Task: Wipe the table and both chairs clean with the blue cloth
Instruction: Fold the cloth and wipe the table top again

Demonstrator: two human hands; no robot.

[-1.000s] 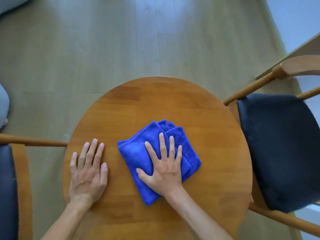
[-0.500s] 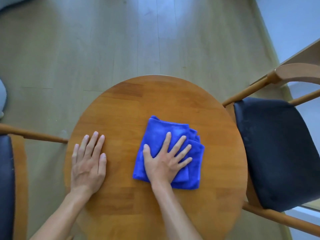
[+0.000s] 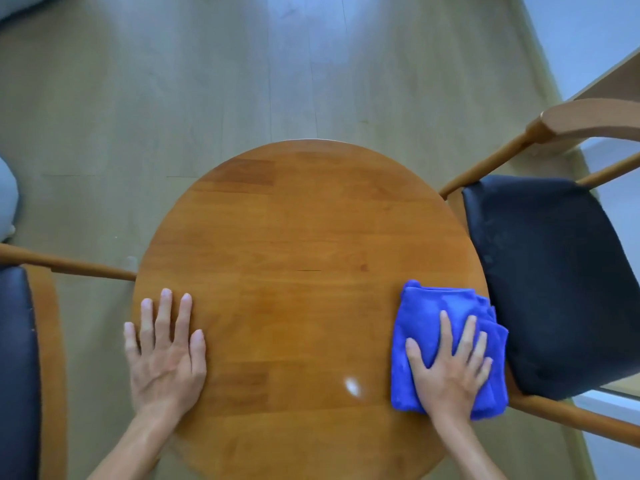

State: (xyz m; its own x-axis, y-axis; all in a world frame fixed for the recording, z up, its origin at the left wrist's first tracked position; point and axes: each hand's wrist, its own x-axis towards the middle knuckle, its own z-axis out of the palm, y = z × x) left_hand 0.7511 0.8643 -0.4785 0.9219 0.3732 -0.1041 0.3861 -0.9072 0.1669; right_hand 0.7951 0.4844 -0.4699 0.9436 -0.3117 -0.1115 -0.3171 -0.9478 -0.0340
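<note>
Right hand (image 3: 450,372) lies flat, fingers spread and straight, pressing down on the folded blue microfibre cloth (image 3: 440,317) — no grip, just palm pressure. Cloth sits at the right edge of the round brown wooden counter (image 3: 294,258), lower right of the frame, its outer folds overhanging the rim toward the wooden-framed chair with the dark padded seat (image 3: 554,278) at right. Left hand (image 3: 166,355) is also flat and open on bare wood at the counter's lower left, holding nothing, looks like bracing. Step in hand: wiping the counter top, by my read mid-stroke at the right-hand limit. Neither chair looks touched yet; the second dark-seated chair (image 3: 17,358) is only partly visible at the left frame edge. Next move likely needs a reverse sweep back toward centre or the upper arc of the counter, keeping pressure so the folds don't bunch or slide off the rim. The right chair seat shows faint pale marks, so a candidate once the top is done.
</note>
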